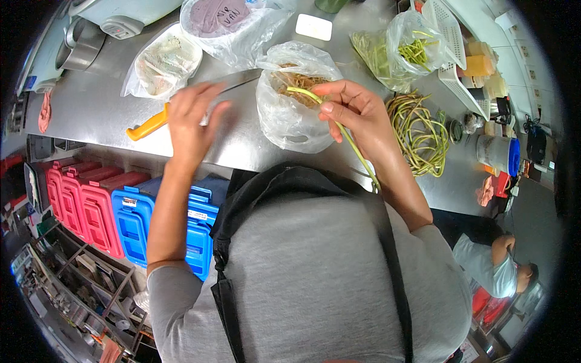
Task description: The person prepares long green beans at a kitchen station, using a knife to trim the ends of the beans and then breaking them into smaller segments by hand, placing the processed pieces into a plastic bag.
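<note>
My right hand pinches a long green vegetable stem between thumb and fingers. One end of the stem reaches over an open plastic bag with brown, stringy peelings inside. The other end hangs down by my forearm. My left hand, blurred, is over a knife with a yellow handle; its thumb stands apart from the fingers, and I see nothing held in it. The knife's blade points toward the bag. Right of my right hand lies a loose coil of similar stems.
On the steel table are a bag of cut green stems, a white tub in plastic, a larger wrapped container and white baskets. Red bins and blue bins stand below. A person is at right.
</note>
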